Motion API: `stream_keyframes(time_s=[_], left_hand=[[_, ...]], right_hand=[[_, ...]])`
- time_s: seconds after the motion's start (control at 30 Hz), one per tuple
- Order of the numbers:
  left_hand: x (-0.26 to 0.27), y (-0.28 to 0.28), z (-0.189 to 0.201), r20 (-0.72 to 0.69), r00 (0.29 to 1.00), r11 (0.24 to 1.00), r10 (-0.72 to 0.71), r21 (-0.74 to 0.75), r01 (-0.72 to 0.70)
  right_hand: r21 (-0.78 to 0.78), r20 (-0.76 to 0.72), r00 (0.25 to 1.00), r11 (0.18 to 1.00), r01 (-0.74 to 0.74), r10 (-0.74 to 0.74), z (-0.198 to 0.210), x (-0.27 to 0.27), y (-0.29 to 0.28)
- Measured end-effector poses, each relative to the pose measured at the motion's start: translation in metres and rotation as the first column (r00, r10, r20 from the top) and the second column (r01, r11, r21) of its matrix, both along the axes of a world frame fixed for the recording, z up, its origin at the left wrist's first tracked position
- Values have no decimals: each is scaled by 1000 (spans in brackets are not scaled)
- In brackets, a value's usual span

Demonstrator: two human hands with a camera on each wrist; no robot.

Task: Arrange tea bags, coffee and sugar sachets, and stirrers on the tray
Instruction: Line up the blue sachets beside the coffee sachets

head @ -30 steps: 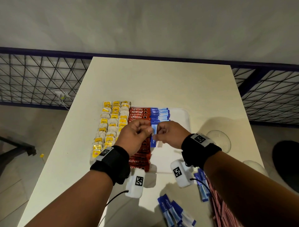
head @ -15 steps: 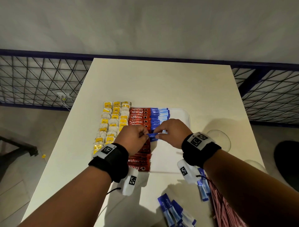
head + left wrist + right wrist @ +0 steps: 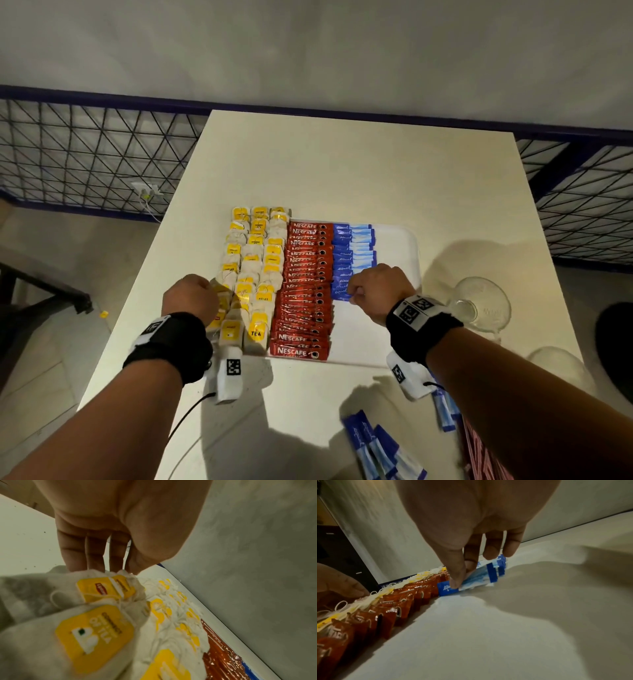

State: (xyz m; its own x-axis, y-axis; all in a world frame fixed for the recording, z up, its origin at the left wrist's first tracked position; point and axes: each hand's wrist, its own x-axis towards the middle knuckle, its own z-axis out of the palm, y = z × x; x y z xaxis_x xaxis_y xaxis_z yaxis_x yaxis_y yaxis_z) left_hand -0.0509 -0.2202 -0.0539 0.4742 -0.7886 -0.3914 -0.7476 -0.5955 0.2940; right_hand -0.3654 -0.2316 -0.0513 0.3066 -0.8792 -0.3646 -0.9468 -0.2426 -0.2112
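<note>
A white tray point(image 3: 394, 246) holds three columns: yellow-tagged tea bags point(image 3: 255, 260) on the left, red coffee sachets point(image 3: 305, 291) in the middle, blue sugar sachets point(image 3: 352, 250) on the right. My right hand point(image 3: 462, 574) pinches a blue sugar sachet point(image 3: 447, 589) between thumb and forefinger. That blue sachet point(image 3: 340, 294) sits at the near end of the blue column, touching the tray. My left hand point(image 3: 102, 563) points its straight fingers down onto the tea bags point(image 3: 96, 632) at their left edge; its fingertips are hidden behind a bag.
Two clear glass cups point(image 3: 483, 305) point(image 3: 555, 366) stand right of the tray. Loose blue sachets point(image 3: 376, 448) lie at the table's near edge, with a pile of pink-red stirrers point(image 3: 479, 455) under my right forearm. A dark mesh railing point(image 3: 85, 154) runs behind the table.
Both hands held one blue sachet above the tray. The left hand has let go and moved left to the tea bags; the right hand has lowered the sachet onto the blue column's near end.
</note>
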Motion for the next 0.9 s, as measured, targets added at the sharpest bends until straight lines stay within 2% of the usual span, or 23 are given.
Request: stream_keyframes(time_s=[0.1, 0.27, 0.6, 0.67, 0.73, 0.77, 0.8, 0.83, 0.9], left_hand=[[-3, 0, -3, 27, 998, 998, -55, 32, 54], [-4, 0, -3, 15, 999, 999, -32, 33, 32], [-2, 4, 0, 3, 999, 999, -46, -12, 46], [-8, 11, 11, 26, 997, 989, -77, -123, 79], [-27, 31, 29, 46, 976, 902, -214, -374, 215], [-40, 45, 38, 28, 941, 826, -338, -470, 311], [-56, 63, 46, -9, 871, 753, -491, -506, 420], [-71, 84, 50, -77, 763, 696, -641, -477, 536], [-99, 126, 52, -256, 522, 578, -814, -267, 771]], right_hand=[[4, -12, 1000, 1000, 13, -13, -4, 0, -3], [14, -13, 1000, 1000, 13, -12, -7, 2, -4], [-89, 18, 1000, 996, 20, -19, -7, 9, 0], [-115, 80, 996, 992, 48, -39, -2, 5, 5], [-102, 239, 967, 989, 110, -83, 8, 0, 15], [-67, 322, 942, 990, 125, -97, 15, -2, 22], [-18, 365, 927, 995, 96, -83, 22, -5, 32], [40, 366, 930, 999, 17, -30, 29, -7, 44], [186, 312, 941, 963, -194, 130, 36, -13, 70]])
